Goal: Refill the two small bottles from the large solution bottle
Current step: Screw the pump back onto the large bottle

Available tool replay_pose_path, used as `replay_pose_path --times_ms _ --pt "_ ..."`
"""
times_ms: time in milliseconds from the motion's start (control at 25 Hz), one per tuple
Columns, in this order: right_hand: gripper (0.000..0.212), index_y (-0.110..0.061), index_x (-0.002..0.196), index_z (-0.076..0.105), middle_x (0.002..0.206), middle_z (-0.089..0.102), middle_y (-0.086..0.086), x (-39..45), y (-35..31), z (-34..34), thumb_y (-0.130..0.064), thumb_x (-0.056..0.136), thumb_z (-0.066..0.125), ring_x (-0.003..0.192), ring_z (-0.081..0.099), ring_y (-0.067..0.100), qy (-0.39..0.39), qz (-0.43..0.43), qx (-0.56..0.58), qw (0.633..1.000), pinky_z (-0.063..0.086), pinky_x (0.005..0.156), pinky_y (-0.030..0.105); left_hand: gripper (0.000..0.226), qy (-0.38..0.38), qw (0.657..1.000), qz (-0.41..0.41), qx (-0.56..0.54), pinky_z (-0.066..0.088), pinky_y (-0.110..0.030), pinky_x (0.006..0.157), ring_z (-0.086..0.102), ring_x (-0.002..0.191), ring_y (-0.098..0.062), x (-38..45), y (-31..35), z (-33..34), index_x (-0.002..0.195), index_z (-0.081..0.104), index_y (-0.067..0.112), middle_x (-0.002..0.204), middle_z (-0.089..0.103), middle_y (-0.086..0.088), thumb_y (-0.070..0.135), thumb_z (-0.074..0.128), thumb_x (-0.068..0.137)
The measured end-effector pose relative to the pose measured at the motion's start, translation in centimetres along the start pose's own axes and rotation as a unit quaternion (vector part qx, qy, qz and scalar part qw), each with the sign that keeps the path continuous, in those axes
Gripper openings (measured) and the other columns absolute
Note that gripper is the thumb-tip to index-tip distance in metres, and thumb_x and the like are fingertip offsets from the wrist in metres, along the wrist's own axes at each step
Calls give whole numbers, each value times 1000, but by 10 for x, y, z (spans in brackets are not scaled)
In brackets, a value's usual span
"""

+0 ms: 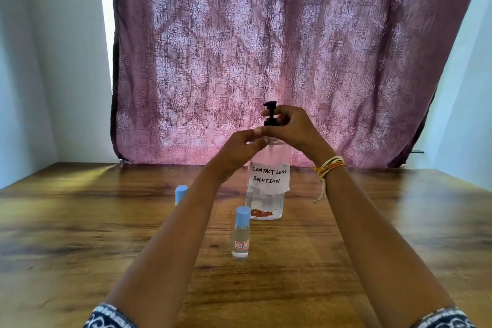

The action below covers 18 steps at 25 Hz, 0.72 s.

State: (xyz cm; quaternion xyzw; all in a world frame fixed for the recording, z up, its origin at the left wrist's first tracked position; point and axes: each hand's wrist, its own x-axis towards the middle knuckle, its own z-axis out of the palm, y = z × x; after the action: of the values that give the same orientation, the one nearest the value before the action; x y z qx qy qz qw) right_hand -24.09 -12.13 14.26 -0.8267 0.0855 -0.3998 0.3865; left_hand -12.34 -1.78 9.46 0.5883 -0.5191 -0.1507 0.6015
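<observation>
hands meet at the top of the large solution bottle [267, 194], which stands upright on the wooden counter [80, 221] near its middle, its paper label reading "contact lens solution". right hand [290, 128] curls its fingers around the black pump head [271, 114], closed on it. left hand [241, 150] is bent in against the bottle's shoulder just below the pump, fingers partly curled; whether it actually grips the neck cannot be told. small bottle marked "7b" [241, 233] stands capped in blue just in front of the large one. second small bottle [181, 193], also blue-capped, shows behind the left forearm. patterned curtain [266, 48] hangs beyond.
</observation>
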Motion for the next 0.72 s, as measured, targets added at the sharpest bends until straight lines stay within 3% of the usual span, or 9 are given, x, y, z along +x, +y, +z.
replay_pose_path --times_ms 80,200,360,480,560,640,720 --pt "46 2 119 59 94 67 14 2 1 -4 -5 77 77 91 64 23 -34 35 72 996 55 87 35 20 -2 1000 -5 -14 46 -40 93 60 107 -24 -1 1 1 109 67 16 109 69 -7 23 61 91" --pt "57 10 128 48 107 67 11 3 3 -14 9 74 63 103 65 24 -114 79 221 965 55 91 33 25 5 1000 -12 -12 46 -44 95 60 111 -27 0 1 1 112 67 14 113 69 -10 25 63 90" --pt "37 -1 113 62 96 74 5 0 5 -20 15 80 61 96 71 18 -113 43 167 979 57 89 30 25 8 1000 -15 -3 47 -44 96 60 114 -28 1 0 1 114 66 12 118 68 -12 22 61 91" --pt "35 -5 105 65 83 71 5 -1 2 -8 5 73 76 76 70 11 -36 33 90 995 57 76 25 31 9 1000 -6 13 48 -41 94 60 113 -26 1 0 1 119 64 9 119 67 -12 24 61 92" --pt "40 -7 104 65 81 69 11 0 4 3 -8 69 84 73 68 16 4 27 50 998 57 75 30 29 7 1000 5 22 47 -40 93 60 111 -25 0 1 0 119 64 10 117 68 -11 22 59 93" --pt "51 -5 113 61 90 69 15 1 6 7 -12 69 84 81 68 23 -12 51 70 996 56 80 35 29 4 1000 5 15 47 -37 94 60 111 -23 0 1 0 119 64 9 117 68 -10 21 59 93" --pt "55 -3 119 55 94 68 12 2 4 -2 -4 70 80 87 67 25 -72 80 187 976 57 81 31 32 5 1000 -7 -2 47 -36 91 59 109 -23 -1 1 1 120 63 6 120 67 -13 20 61 92"
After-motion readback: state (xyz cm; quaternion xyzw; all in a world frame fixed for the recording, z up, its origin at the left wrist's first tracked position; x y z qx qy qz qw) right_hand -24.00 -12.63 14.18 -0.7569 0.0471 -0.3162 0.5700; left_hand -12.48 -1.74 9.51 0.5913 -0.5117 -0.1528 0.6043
